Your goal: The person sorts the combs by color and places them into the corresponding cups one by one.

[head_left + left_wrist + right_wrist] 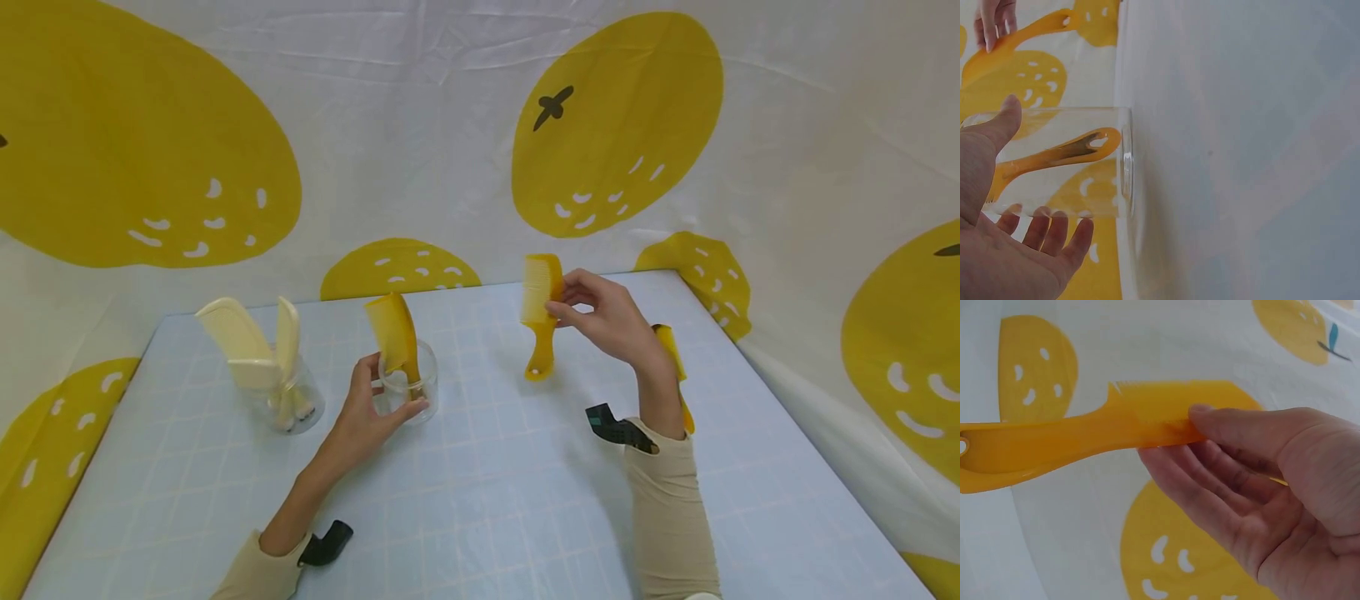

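Observation:
My left hand (363,417) curls its thumb and fingers round a clear glass cup (429,379) standing on the table. Inside that cup a yellow comb (393,333) leans with its teeth up; the left wrist view shows its handle (1054,153) pointing down through the glass. To the right, my right hand (603,317) pinches a second yellow comb (540,312) by the back of its toothed part. This comb is held above the table, handle downward, apart from the cup. Another yellow comb (670,346) lies beyond my right wrist, partly hidden by it.
On the left, a second clear glass cup (313,408) holds several cream-coloured, flat-headed tools (232,329), perhaps combs, handles down. The table (480,517) has a pale blue checked cover. Behind it hangs a white cloth (420,167) with large yellow fruit prints.

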Demonstrator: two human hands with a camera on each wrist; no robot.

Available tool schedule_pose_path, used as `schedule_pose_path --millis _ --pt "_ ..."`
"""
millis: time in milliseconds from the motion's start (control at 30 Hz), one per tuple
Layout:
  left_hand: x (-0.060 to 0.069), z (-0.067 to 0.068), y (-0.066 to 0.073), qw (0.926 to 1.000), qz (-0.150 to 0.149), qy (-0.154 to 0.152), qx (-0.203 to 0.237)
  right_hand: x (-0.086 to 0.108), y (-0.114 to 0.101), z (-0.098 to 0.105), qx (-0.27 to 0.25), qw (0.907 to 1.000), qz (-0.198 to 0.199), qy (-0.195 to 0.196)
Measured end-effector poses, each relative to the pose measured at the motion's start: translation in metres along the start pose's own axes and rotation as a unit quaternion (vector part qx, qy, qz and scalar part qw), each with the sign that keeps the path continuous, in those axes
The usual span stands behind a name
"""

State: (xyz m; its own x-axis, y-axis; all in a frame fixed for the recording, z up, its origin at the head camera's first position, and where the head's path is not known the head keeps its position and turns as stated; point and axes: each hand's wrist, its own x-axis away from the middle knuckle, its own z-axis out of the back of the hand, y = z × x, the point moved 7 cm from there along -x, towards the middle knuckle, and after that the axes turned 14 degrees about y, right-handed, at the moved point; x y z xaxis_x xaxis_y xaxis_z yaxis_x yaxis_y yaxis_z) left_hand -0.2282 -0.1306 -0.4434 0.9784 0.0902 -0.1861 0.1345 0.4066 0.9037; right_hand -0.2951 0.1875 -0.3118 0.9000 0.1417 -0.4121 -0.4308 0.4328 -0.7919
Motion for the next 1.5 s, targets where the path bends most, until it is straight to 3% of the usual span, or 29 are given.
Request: schedule_pose_path --millis 333,733,1267,1367,1500 --pt "0.001 0.001 0.000 1.0000 0.004 -0.003 0.006 0.000 -0.021 -0.011 -0.084 0.9951 0.046 0.027" --pt "0.000 0.000 -0.001 1.0000 0.007 -0.001 0.000 0.001 -0.037 -0.019 -0.177 0.9765 0.094 0.079" --pt "-0.001 -0.001 0.000 1.0000 0.001 0.000 0.005 0.003 -0.054 -0.039 -0.284 0.9354 0.142 0.155" --pt "0.000 -0.001 0.001 1.0000 0.003 0.000 0.003 0.005 -0.055 -0.048 -0.295 0.9328 0.140 0.153" --pt "0.000 -0.001 0.000 0.9999 0.010 -0.001 -0.003 0.009 -0.057 -0.063 -0.288 0.9374 0.133 0.143"
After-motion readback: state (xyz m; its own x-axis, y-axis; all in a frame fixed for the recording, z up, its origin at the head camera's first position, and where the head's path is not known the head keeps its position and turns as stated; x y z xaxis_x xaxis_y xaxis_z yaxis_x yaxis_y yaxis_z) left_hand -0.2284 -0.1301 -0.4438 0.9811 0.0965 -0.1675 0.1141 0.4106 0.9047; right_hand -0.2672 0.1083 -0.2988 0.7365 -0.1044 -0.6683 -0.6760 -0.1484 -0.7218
